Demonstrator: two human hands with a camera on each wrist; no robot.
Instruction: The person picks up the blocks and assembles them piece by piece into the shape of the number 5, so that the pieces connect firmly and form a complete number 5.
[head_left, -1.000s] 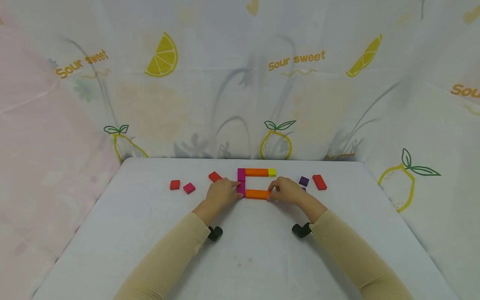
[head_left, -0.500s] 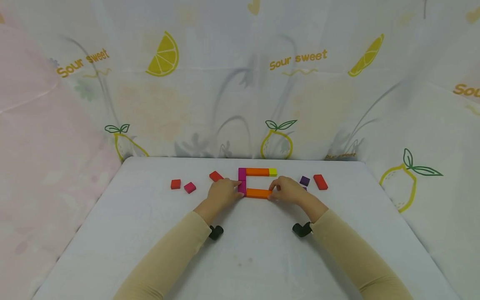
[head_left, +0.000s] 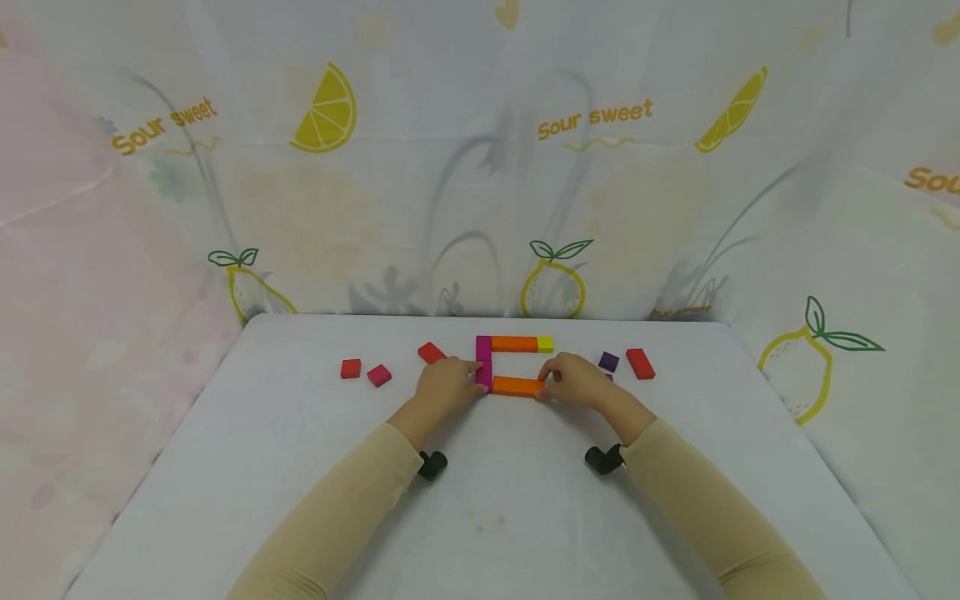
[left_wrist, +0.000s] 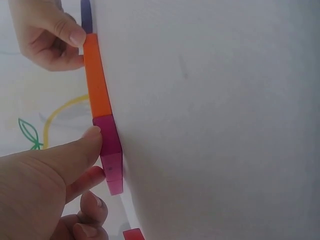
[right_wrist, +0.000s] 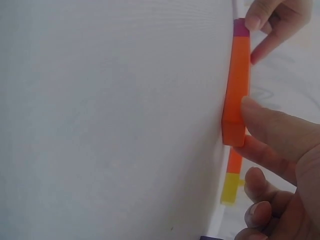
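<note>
Gently press flush together the nearer magenta block (head_left: 486,380), finger-pinched by the left hand (head_left: 444,387), and the nearer orange bar (head_left: 515,387), likewise by the right hand (head_left: 577,382).

The near orange block (head_left: 516,387) has smooth faces with a low sheen; whether painted wood or plastic cannot be told. The magenta block (left_wrist: 111,135) beside it looks equally smooth, satin rather than glossy, and the yellow block (head_left: 545,344) appears smooth too. The desk (head_left: 480,500) shows a matt white surface with a few faint marks. Behind it hangs matt printed cloth (head_left: 390,208), softly creased. The beige sleeves (head_left: 337,508) are matt, fine-looking fabric, and the black wrist pieces (head_left: 432,466) resemble plastic.
</note>
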